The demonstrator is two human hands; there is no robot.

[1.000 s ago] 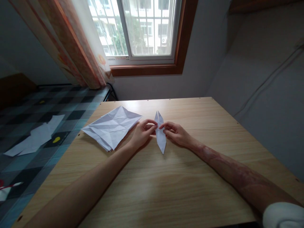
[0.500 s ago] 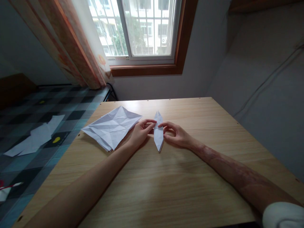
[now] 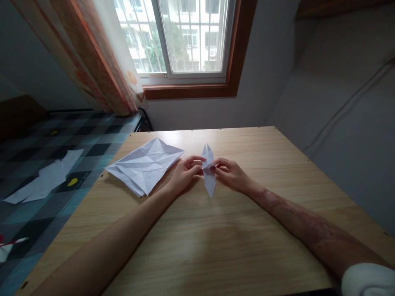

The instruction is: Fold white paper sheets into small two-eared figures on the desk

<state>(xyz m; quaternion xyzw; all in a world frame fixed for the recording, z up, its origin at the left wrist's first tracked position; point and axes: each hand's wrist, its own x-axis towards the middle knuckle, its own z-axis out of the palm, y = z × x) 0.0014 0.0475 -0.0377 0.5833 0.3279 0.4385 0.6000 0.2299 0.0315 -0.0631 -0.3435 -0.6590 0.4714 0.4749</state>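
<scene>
Between my two hands is a small piece of folded white paper (image 3: pixel 210 181), long and narrow with pointed ends. Its far end splits into two tips. My left hand (image 3: pixel 187 170) pinches its left edge between thumb and fingers. On the opposite side, my right hand (image 3: pixel 230 172) grips the right edge near the middle. Parts of the fingertips are hidden behind the paper. Close to my left hand lies a stack of creased white paper sheets (image 3: pixel 148 164), partly opened out on the table.
The wooden table (image 3: pixel 191 238) reaches toward the window (image 3: pixel 194 41). At the left stands a bed with a checked cover (image 3: pixel 101 127), bearing loose white paper (image 3: pixel 51 179) and a red-and-white item (image 3: pixel 14 243). An orange curtain (image 3: pixel 108 82) hangs beside the window.
The folded paper has shifted slightly right and turned a little. Its far end now shows two separated tips, and its middle bends inward between my fingers. The paper stack stays put.
</scene>
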